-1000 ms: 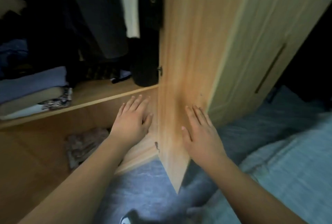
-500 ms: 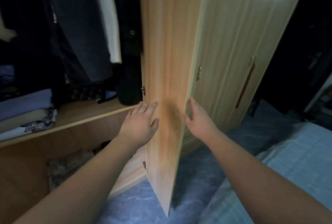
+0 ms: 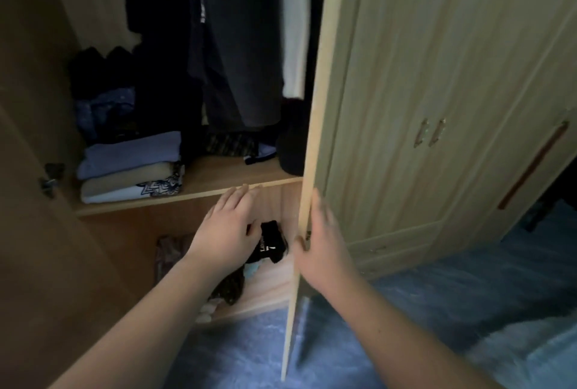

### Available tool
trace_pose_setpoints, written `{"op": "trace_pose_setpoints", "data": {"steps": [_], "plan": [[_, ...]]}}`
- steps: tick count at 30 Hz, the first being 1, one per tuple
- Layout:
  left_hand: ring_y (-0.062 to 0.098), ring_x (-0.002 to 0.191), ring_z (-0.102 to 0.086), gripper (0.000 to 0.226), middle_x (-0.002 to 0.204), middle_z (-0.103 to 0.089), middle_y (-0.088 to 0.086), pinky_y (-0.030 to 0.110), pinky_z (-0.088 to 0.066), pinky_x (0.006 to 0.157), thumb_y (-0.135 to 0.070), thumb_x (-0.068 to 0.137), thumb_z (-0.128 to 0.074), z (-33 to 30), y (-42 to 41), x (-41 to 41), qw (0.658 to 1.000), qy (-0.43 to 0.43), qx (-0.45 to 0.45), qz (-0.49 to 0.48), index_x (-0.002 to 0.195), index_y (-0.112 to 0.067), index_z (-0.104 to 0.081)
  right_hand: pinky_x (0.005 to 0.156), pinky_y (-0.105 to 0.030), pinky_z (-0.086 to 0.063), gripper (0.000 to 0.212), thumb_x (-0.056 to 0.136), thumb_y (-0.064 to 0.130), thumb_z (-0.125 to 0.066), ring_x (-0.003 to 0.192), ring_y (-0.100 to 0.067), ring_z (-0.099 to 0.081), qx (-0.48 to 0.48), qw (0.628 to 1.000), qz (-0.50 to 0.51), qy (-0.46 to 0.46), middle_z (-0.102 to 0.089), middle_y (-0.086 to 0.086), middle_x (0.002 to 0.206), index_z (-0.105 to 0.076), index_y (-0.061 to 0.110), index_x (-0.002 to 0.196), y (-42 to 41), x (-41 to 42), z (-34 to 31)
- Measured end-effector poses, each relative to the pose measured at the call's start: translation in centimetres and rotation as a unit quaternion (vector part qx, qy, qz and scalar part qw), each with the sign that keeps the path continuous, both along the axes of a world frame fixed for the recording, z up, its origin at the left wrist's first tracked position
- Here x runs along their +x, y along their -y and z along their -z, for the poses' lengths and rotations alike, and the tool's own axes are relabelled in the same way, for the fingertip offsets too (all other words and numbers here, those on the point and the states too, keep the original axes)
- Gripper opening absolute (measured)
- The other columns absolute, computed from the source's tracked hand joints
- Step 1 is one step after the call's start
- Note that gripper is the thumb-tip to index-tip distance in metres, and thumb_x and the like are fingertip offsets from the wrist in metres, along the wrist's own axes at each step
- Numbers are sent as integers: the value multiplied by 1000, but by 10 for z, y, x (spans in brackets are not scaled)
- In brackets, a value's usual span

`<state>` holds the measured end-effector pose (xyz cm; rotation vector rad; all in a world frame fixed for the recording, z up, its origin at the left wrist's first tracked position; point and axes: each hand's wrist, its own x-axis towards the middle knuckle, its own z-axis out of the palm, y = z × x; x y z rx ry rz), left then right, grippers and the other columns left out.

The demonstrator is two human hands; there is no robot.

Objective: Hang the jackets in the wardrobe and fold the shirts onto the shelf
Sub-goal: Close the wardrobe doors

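The wardrobe stands open. Dark jackets (image 3: 243,45) hang inside beside a white garment (image 3: 293,29). A stack of folded shirts (image 3: 131,167) lies on the left of the wooden shelf (image 3: 224,176). The right door (image 3: 315,107) is seen edge-on in the middle. My right hand (image 3: 324,242) lies flat against the door's outer face, thumb at its edge. My left hand (image 3: 229,229) is open with straight fingers just below the shelf's front edge, holding nothing.
The lower compartment holds a black garment with white print (image 3: 270,243) and other crumpled clothes (image 3: 170,251). The left door (image 3: 31,170) stands open at the left. Closed pale doors (image 3: 437,76) fill the right. A bed (image 3: 530,351) lies at the bottom right over blue flooring (image 3: 234,351).
The right door has swung from broadside to edge-on, with my right hand now on its outer face. My left hand came off the door and sits inside the opening.
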<state>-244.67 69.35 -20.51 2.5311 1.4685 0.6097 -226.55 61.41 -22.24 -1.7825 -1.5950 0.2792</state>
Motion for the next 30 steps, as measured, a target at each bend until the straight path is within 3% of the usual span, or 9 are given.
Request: {"op": "trace_pose_setpoints", "data": {"steps": [4,7,11,20,25,30], "plan": [[18,150,-14,61,161,-23,-3,36,-16,120,-33,98,-47,3,-30,-52,998,19,-10,-61,153,-30,-22,123,-41,-17,95,88,26,-53,152,-18,-1,-4,990,-86,115,7,7,166,16,32,154,-73,-46,18],[19,150,-14,61,161,-24,-3,38,-19,120,-31,96,-48,3,-65,-91,995,27,-16,-98,152,-30,-25,124,-38,-9,99,87,21,-55,153,-23,6,-24,981,-134,141,25,8,162,18,29,154,-138,-78,21],[20,149,-15,61,159,-26,-3,38,-23,120,-29,94,-47,1,-108,-128,991,28,-25,-130,151,-31,-26,123,-32,-1,102,87,20,-59,151,-24,13,-40,979,-126,157,38,5,152,17,20,155,-211,-111,18],[16,150,-10,59,161,-21,-5,37,-23,119,-25,96,-44,9,-158,-144,985,22,-54,-160,151,-34,-24,124,-37,-7,99,81,13,-59,150,-23,18,-31,977,-97,187,30,2,157,4,17,157,-290,-126,21],[17,149,-11,59,160,-21,-4,36,-22,117,-25,96,-44,13,-164,-137,977,18,-51,-205,151,-34,-23,123,-43,-8,98,77,20,-62,151,-28,11,-33,969,-113,218,12,-9,165,-7,9,157,-303,-118,20],[17,149,-12,59,160,-23,-5,37,-25,118,-26,96,-44,9,-149,-126,968,22,-35,-246,150,-34,-23,120,-49,-20,92,75,27,-58,152,-29,-3,-16,960,-159,232,-8,-11,165,-17,10,156,-298,-105,11]]}}
